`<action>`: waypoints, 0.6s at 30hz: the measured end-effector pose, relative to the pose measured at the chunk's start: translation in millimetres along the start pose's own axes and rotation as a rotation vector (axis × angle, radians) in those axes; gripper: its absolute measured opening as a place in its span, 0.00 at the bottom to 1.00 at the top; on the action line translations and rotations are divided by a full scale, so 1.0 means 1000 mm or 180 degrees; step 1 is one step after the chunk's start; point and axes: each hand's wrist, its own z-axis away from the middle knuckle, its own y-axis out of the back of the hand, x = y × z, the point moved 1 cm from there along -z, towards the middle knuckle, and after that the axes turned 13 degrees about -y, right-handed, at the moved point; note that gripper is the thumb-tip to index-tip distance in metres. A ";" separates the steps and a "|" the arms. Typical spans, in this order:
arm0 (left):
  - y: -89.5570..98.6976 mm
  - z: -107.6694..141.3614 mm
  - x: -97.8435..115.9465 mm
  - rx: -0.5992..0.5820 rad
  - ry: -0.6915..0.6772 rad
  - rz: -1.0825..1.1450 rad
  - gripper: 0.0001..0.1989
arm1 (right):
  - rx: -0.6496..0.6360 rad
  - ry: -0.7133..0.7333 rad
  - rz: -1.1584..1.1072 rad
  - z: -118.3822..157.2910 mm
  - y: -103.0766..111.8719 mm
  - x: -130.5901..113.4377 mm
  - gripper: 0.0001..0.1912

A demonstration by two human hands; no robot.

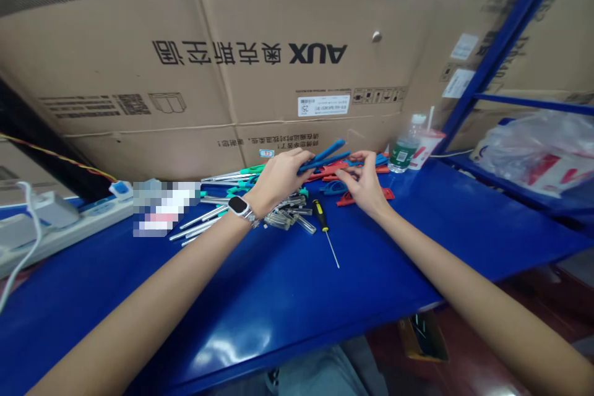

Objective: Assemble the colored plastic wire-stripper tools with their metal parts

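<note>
My left hand point(285, 176), with a watch point(239, 205) on its wrist, is closed around several long blue strips point(330, 151) that point up to the right. My right hand point(367, 189) is just right of them, thumb and forefinger apart, over a pile of red pieces point(346, 199) and blue pieces point(334, 187). Whether its fingertips touch any piece is hard to see. Below and left of my left hand lie several metal rods point(199, 226) with green ends and short clear plastic pieces point(278, 219). A black and yellow screwdriver point(321, 216) rests between my forearms.
A large cardboard box point(223, 93) stands behind the blue table point(297, 297). A water bottle point(403, 148) and a cup with a straw point(427, 145) are at the back right. On the left lies a power strip point(93, 219) with plugs. A plastic bag point(533, 148) sits on the right shelf.
</note>
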 end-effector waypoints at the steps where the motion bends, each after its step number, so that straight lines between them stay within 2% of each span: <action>1: 0.008 0.010 0.004 0.0020 -0.0047 -0.0061 0.10 | -0.0139 -0.0152 -0.0291 0.007 -0.004 -0.005 0.24; 6: 0.042 0.081 0.026 0.0199 -0.0410 -0.0464 0.12 | -0.0812 -0.0986 -0.1348 0.043 -0.033 -0.023 0.26; 9: 0.052 0.126 0.037 0.0065 -0.0625 -0.0815 0.13 | -0.1344 -0.1217 -0.1270 0.060 -0.049 -0.028 0.25; 11: 0.053 0.151 0.042 -0.0001 -0.0701 -0.0880 0.12 | -0.1810 -0.0968 -0.0838 0.068 -0.056 -0.030 0.19; 13: 0.052 0.168 0.044 -0.0089 -0.0634 -0.0754 0.13 | -0.2054 -0.0428 -0.0282 0.076 -0.059 -0.032 0.13; 16: 0.051 0.180 0.045 -0.0302 -0.0494 -0.0365 0.15 | -0.1848 0.0377 0.0515 0.085 -0.057 -0.033 0.08; 18: 0.052 0.182 0.046 -0.0472 -0.0415 -0.0064 0.18 | -0.1658 0.0666 0.0873 0.087 -0.055 -0.032 0.06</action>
